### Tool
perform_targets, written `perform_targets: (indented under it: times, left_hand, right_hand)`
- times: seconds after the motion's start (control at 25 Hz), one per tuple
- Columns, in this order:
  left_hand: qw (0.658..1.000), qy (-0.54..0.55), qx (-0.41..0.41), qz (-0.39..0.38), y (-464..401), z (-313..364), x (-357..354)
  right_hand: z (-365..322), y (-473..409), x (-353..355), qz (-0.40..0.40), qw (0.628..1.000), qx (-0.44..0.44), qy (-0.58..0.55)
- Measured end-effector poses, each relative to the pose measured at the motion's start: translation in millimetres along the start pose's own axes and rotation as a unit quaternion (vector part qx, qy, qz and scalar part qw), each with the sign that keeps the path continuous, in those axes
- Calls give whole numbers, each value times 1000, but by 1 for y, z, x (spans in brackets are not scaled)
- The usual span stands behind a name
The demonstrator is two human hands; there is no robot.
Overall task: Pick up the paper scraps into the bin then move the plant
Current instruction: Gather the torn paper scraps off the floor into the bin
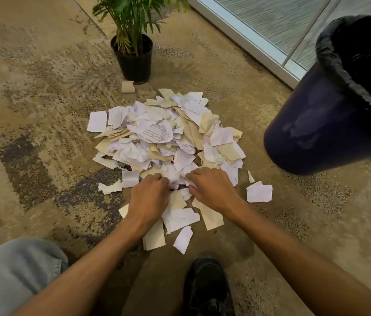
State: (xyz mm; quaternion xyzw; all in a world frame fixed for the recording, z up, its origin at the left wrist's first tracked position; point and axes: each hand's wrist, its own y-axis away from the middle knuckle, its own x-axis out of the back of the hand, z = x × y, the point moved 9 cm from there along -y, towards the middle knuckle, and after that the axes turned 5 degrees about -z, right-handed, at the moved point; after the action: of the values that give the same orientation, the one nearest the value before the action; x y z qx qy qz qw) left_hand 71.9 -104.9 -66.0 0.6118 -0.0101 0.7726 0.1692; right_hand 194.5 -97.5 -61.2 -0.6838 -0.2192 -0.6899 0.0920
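White and tan torn paper scraps lay in a rough round heap on the mottled carpet, no clear long axis. The left hand and right hand curled into its near edge, fingers gathering crumpled pieces. Beyond stood the plant, upright in a black pot; the dark blue, black-lined bin stood right.

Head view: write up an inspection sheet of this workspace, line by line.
Surface: patterned carpet, bare apart from the paper.
Job's things: paper scraps heaped mid-floor, with strays around the heap; bin, black-lined, at right; plant in a black pot beyond the pile.
Clutter: one stray scrap lying beside the pot.
Grippers: left hand and right hand both pressed into the near edge of the pile, fingers curled among the scraps.
Cables: nothing seen.
Surroundings: glass wall panel in a pale frame, behind the bin; the person's knee and black shoe at the bottom.
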Motion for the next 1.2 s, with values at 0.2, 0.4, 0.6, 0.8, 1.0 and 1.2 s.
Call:
perform_targets:
  times: [0.2, 0.4, 0.6, 0.8, 1.0, 1.2]
  left_hand:
    - [940, 329, 67, 64, -7, -44, 36]
    - [892, 428, 137, -51, -22, -63, 1]
    - [974, 210, 88, -12, -20, -46, -5]
    - [987, 158, 38, -4, -22, -31, -6]
    - [977, 206, 55, 8, -22, -34, -5]
    - [995, 38, 91, 14, -24, -49, -6]
  right_hand:
    - [46, 8, 38, 121, 942, -97, -296]
    - [73, -19, 22, 47, 853, -153, -496]
    - [73, -42, -5, 42, 855, -197, -477]
    - [47, -60, -20, -23, 947, -107, -301]
    - [45, -63, -29, -49, 953, -111, -278]
    - [45, -59, -38, -72, 940, -138, -305]
